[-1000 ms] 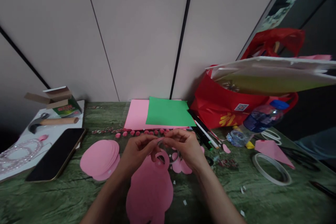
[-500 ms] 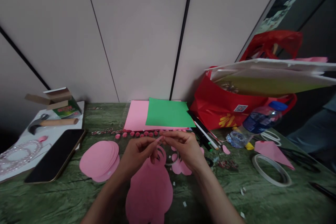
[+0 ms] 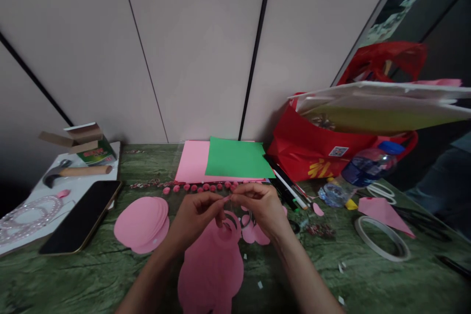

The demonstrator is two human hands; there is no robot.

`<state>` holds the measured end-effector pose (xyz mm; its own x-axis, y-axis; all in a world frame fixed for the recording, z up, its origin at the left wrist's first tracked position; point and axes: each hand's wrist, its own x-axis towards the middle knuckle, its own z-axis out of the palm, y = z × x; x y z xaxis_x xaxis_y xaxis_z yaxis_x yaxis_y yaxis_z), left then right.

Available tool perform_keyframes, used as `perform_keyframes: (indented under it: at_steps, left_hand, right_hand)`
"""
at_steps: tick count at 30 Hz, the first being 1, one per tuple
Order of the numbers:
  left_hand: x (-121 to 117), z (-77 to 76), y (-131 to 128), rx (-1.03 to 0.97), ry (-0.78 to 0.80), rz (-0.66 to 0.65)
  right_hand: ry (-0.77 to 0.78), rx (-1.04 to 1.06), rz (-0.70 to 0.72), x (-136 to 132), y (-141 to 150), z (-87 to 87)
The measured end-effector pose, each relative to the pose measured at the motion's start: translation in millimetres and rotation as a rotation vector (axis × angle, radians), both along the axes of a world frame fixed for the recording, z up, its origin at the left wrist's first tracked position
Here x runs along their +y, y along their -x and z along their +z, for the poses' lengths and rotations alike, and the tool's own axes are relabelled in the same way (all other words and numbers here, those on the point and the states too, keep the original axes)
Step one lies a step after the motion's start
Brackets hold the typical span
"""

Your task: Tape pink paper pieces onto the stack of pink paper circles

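Note:
My left hand (image 3: pixel 200 213) and my right hand (image 3: pixel 257 203) meet fingertip to fingertip above the table, both in a pinch. A tiny pinkish piece (image 3: pixel 227 199) shows between them, at my left fingertips; its kind is too small to make out. Just below the fingers is a pink paper ring (image 3: pixel 235 223), over the top of a stack of large pink paper cutouts (image 3: pixel 209 274) with rounded outlines. Whether the ring lies there or hangs from my left hand, I cannot tell. Partly behind my right hand are pink petal-shaped pieces (image 3: pixel 261 235).
Pink paper ovals (image 3: pixel 140 221), a phone (image 3: pixel 81 216) and a hammer (image 3: pixel 77 171) lie left. Green paper (image 3: pixel 237 157) and a row of pink pompoms (image 3: pixel 200 189) are behind. A red bag (image 3: pixel 305 142), bottle (image 3: pixel 371 167) and tape roll (image 3: pixel 403 250) stand or lie right.
My fingertips stay together but have shifted slightly down and to the right. The pink ring below them shows more fully now. The view has moved a little.

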<state>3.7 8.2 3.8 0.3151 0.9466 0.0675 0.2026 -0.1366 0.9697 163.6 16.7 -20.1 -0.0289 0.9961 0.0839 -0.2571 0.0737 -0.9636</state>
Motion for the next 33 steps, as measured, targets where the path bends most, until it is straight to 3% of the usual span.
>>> perform_keyframes:
  at_steps: [8,14,22,33]
  left_hand:
    - [1.7,-8.2,2.0,-0.037,0.057,0.031]
    - [0.3,-2.9,-0.2,-0.05,0.088,0.004]
    - [0.9,-7.0,0.7,-0.104,0.074,-0.005]
    - [2.5,-6.8,0.9,-0.134,0.079,0.087]
  right_hand:
    - [-0.036,-0.067,0.054,-1.4,0.2,5.5]
    - [-0.01,-0.034,0.049,-1.3,0.4,3.7]
    - [0.015,0.0,-0.004,-1.2,1.7,2.4]
    - [-0.02,-0.086,0.083,0.4,0.2,1.4]
